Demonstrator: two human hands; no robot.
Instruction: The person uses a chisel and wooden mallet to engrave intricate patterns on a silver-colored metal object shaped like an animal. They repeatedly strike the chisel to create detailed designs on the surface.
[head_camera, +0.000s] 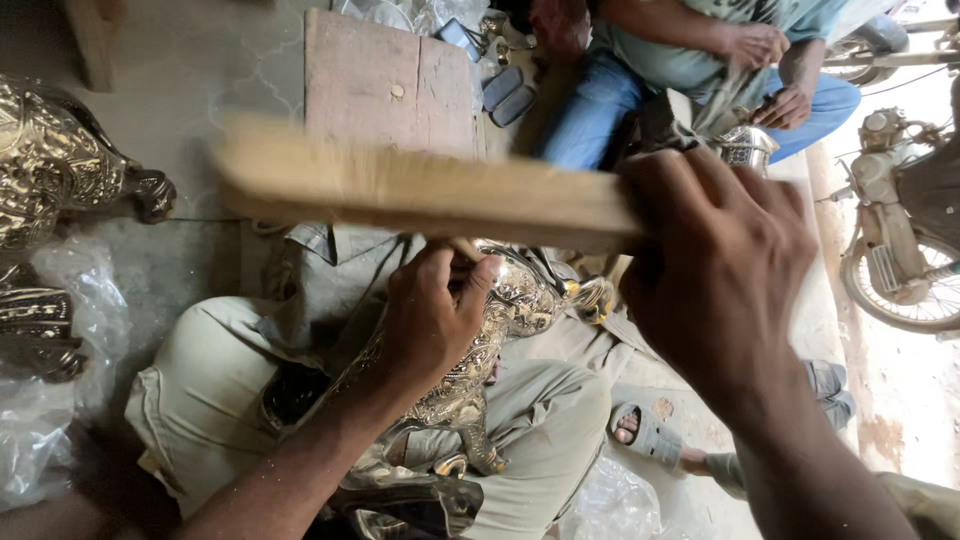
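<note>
Leftmost, two ornate polished brass figures stood on the grey stone floor: a large embossed brass animal figure above, and a smaller brass casting lying on crinkled clear plastic wrapping. Next, across the wearer's khaki-trousered lap, lay the embossed brass animal-shaped figurine, its long axis running on a diagonal from lower left at the knees to upper right, where its shiny curved end pointed toward the right hand. The left hand was clamped over the figurine's upper back, fingers curled and thumb pressed down, holding it steady; this hand was plainly the nearer of the two to the piece. Above it, a long pale wooden-backed brush with tan bristles, motion-blurred, lay nearly horizontal, its free end pointing left and tilted slightly upward, its long axis crossing the figurine's diagonal just over the left hand. The right hand was closed firmly round the brush's right end, knuckles toward the camera; the figurine lay below and to the left of that grip, near but not visibly touched by the bristles. Behind, a worn reddish wooden board rested on the floor. Farther right, another seated person in blue trousers held a second metal piece, a sandalled foot showed below, and a dusty motorcycle stood at the edge.
</note>
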